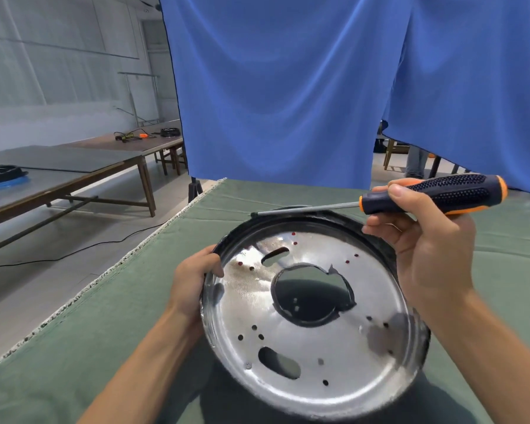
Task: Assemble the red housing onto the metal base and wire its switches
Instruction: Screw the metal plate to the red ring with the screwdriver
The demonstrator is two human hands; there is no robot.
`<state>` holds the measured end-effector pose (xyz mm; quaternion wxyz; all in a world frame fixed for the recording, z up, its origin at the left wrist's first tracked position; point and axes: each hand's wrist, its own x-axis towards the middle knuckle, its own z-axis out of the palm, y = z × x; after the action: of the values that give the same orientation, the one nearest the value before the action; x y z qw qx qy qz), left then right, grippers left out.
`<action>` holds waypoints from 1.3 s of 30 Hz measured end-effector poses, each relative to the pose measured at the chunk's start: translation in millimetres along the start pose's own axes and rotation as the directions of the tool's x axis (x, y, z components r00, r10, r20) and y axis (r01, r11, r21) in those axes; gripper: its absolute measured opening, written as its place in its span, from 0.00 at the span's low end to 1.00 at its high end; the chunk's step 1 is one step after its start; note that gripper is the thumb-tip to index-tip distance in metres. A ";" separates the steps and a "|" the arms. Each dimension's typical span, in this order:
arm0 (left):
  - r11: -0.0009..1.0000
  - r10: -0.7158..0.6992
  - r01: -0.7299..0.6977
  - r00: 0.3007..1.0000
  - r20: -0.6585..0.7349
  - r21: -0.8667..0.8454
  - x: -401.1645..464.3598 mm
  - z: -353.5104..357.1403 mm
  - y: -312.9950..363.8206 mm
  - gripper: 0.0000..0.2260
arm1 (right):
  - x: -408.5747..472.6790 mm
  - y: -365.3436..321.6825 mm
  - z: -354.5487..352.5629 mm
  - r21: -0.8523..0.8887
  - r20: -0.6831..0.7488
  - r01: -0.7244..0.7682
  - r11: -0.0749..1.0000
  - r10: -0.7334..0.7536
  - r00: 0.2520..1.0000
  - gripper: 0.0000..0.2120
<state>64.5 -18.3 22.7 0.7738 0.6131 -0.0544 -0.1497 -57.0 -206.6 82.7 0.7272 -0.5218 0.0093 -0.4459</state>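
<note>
Left hand [193, 280] gripping left rim of metal base [312, 319], thumb curled over edge. Base held tilted above green cloth-covered table [129, 316], shiny face toward camera, large central hole and smaller slots and screw holes visible; red showing through some upper holes. Right hand [423, 246] clasping screwdriver [435, 194] by black-and-orange handle, shaft pointing left, lying level just above far rim of base. Blue curtain [288, 87] hanging behind table. Wooden benches [74, 179] off to left.
</note>
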 end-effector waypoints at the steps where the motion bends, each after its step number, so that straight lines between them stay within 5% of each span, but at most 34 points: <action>1: 0.999 0.022 -0.024 0.999 -0.030 -0.043 -4.0 3.5 -0.6 0.11 | 0.1 0.3 -0.2 0.008 0.002 -0.009 1.000 0.009 1.000 0.01; 5: 0.977 0.162 -0.179 0.977 -0.140 -0.115 -14.3 13.1 -13.1 0.16 | 0.2 -0.1 -0.1 0.063 0.025 -0.027 0.998 0.025 0.999 0.02; 15: 0.964 0.171 -0.151 0.982 0.076 -0.219 -39.7 44.2 -28.0 0.34 | -0.5 -4.4 0.6 0.161 0.057 -0.079 0.984 0.071 0.996 0.04; 23: 0.976 0.147 -0.091 0.947 0.287 -0.198 -44.7 36.7 -17.5 0.24 | 0.0 2.2 -2.2 0.161 -0.015 -0.150 0.975 0.155 0.988 0.07; 29: 0.973 0.104 -0.060 0.976 0.190 -0.224 -41.4 34.5 -14.2 0.15 | 2.5 3.8 -4.3 0.157 -0.053 -0.177 0.972 0.187 0.981 0.07; 39: 0.981 0.077 -0.028 0.966 0.248 -0.194 -37.7 24.0 -10.6 0.10 | 2.0 3.4 -3.9 0.155 -0.025 -0.158 0.975 0.164 0.986 0.11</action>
<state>20.5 -31.7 22.1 0.8188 0.5109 -0.1549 -0.2108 -55.5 -210.6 79.2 0.7985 -0.4536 0.0313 -0.3946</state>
